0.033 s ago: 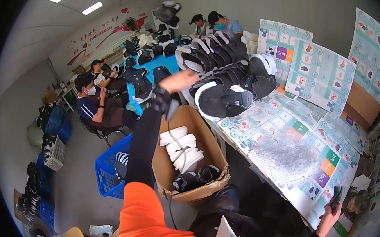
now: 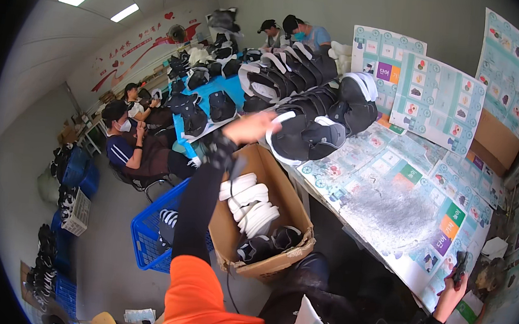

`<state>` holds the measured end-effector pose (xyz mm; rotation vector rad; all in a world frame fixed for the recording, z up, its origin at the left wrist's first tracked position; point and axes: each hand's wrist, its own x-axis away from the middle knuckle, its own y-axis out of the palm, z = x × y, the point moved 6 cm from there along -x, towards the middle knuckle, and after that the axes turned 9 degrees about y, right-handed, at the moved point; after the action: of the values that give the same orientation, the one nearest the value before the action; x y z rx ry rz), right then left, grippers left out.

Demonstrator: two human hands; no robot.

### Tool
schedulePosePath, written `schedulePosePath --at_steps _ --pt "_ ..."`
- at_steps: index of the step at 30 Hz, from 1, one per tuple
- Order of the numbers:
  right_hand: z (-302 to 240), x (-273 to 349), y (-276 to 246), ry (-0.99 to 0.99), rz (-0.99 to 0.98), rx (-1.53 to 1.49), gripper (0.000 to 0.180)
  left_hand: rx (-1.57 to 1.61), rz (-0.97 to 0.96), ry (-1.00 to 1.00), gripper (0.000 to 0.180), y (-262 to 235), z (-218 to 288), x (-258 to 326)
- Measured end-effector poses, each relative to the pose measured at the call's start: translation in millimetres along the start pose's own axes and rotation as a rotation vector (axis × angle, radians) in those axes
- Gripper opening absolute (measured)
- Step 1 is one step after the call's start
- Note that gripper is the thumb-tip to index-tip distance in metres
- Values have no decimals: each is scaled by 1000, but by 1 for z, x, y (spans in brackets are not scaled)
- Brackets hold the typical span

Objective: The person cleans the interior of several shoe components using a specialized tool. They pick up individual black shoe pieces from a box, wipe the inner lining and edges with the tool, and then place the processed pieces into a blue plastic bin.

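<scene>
My left hand [image 2: 251, 128] reaches out over the cardboard box, fingers stretched toward a black shoe [image 2: 311, 140] with white edging at the table's near left corner. The fingertips overlap the shoe's white rim; whether they touch it I cannot tell, and the hand is slightly blurred. Several more black shoes [image 2: 308, 67] stand in rows behind it. At the table's right edge my right hand [image 2: 450, 297] is closed round a small black tool [image 2: 460, 269], whose kind I cannot make out. A dark cable [image 2: 229, 276] hangs below my left sleeve, across the box.
The cardboard box [image 2: 304, 247] below my left arm holds white soles [image 2: 253, 201] and dark shoes. Beside it stands a blue basket [image 2: 142, 238]. Printed sheets cover the table [image 2: 386, 201], with a grey smudge in its middle. Co-workers [image 2: 129, 135] sit at the left and work behind.
My left hand has moved down and slightly right, closer to the near black shoe. The dark blurred thing in the far background has shifted. My right hand stays at the table's right edge.
</scene>
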<state>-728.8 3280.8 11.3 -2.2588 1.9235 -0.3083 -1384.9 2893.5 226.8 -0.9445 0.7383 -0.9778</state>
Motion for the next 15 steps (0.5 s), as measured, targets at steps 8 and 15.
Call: schedulePosePath --at_steps 8,15 --pt "-47 -30 45 -321 30 522 32 494 -505 86 58 210 83 91" --pt "-4 -78 45 -352 198 876 49 302 298 -155 49 152 -45 67"
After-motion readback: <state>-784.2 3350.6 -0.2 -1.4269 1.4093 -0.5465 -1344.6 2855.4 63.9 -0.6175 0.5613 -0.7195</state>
